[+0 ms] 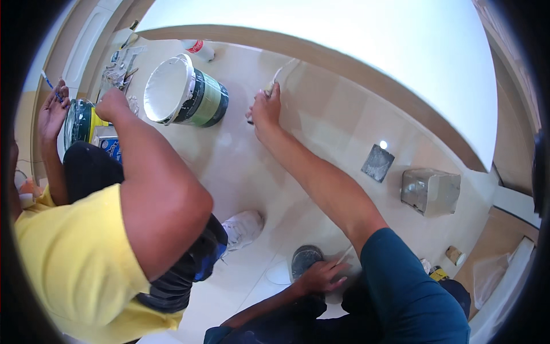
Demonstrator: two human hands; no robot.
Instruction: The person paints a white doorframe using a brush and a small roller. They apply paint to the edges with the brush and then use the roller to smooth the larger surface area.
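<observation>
My right hand [266,110] stretches forward and is closed around a slim tool whose handle end sticks out below the fist. A thin whitish end [279,73] of the tool points toward the brown lower edge of a large white panel [344,40]. Low in the view, my left hand [322,276] rests near my knee, by my dark shoe [305,259]. A thin pale stick [345,255] shows at its fingers, which seem to pinch it. To the left of my right hand stands a white-smeared bucket [209,100] with a dark and green side.
A co-worker in a yellow shirt [80,252] crouches at left, holding a thin blue-and-white stick [48,80] beside a yellow-and-dark tub [85,123]. On the tiled floor at right lie a dark grey square pad [378,163] and a boxy translucent container [429,191]. A red-and-white can [200,50] stands behind the bucket.
</observation>
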